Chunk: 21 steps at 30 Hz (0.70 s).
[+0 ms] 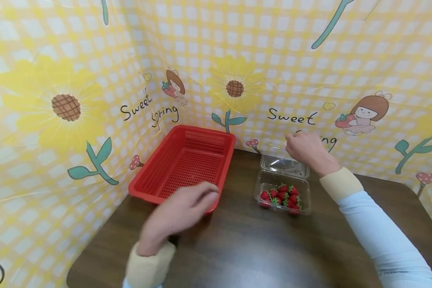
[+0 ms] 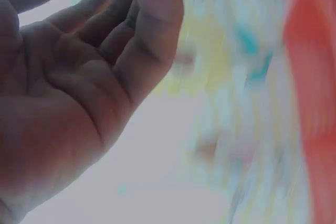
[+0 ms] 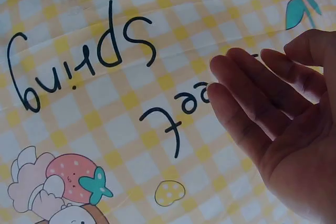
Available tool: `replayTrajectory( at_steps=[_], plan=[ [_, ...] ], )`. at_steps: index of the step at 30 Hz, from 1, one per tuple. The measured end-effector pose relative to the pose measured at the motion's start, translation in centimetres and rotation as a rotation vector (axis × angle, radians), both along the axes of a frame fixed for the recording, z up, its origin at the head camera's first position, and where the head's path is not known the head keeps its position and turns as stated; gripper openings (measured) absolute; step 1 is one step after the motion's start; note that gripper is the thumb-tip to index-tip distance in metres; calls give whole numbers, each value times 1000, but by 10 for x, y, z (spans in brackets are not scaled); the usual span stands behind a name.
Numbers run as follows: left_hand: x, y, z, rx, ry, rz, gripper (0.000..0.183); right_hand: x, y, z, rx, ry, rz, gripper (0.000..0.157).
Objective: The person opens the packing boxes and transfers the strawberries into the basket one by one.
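My left hand (image 1: 181, 208), blurred in the head view, is over the near rim of a red plastic basket (image 1: 198, 168). Its fingers curve loosely, and the left wrist view shows a bare palm (image 2: 68, 82). Raised above a hinged clear plastic box (image 1: 302, 186) is my right hand (image 1: 311, 152), apart from the box. In the right wrist view its fingers (image 3: 252, 87) are relaxed and hold nothing. Several red strawberries (image 1: 282, 195) with green leaves lie in the box. The box's lid (image 1: 281, 165) stands folded back towards the wall, partly behind the right hand.
A dark wooden table (image 1: 237, 244) carries the basket at the left and the box right of centre. Yellow checked sheeting (image 1: 201, 36) with flowers and lettering rises behind and at the left, close to the basket and the lid.
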<state>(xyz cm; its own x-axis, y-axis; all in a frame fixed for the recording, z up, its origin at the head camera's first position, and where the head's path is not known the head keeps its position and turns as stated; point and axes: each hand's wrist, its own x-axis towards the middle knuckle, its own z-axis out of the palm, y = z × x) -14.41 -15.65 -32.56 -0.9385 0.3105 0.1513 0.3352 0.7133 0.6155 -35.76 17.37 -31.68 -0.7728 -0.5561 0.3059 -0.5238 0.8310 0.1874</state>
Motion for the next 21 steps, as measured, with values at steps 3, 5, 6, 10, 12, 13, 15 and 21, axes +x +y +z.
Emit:
replayTrajectory(
  at_steps=[3,5,6,10,12,13,15,21],
  plan=[
    [1,-44,12,35,46,168,19,12,5,-8,-16,-13,33,24],
    [-3,-70,13,28,53,279,26,18,5,-16,-33,8,84,25],
    [-6,-81,13,15,58,326,30,19,4,-22,-47,21,113,26],
    [-22,-110,6,-9,46,428,37,23,0,-44,-79,66,223,29],
    [-31,-118,1,-8,51,445,37,23,-2,-54,-84,16,245,28],
    [-35,-121,-2,-6,52,452,36,24,-3,-59,-84,-21,248,27],
    [-41,-127,-7,-12,53,468,34,24,-5,-67,-73,-133,232,24],
    [-47,-146,-23,-9,48,542,36,27,-13,-83,3,-434,188,7]
  ],
)
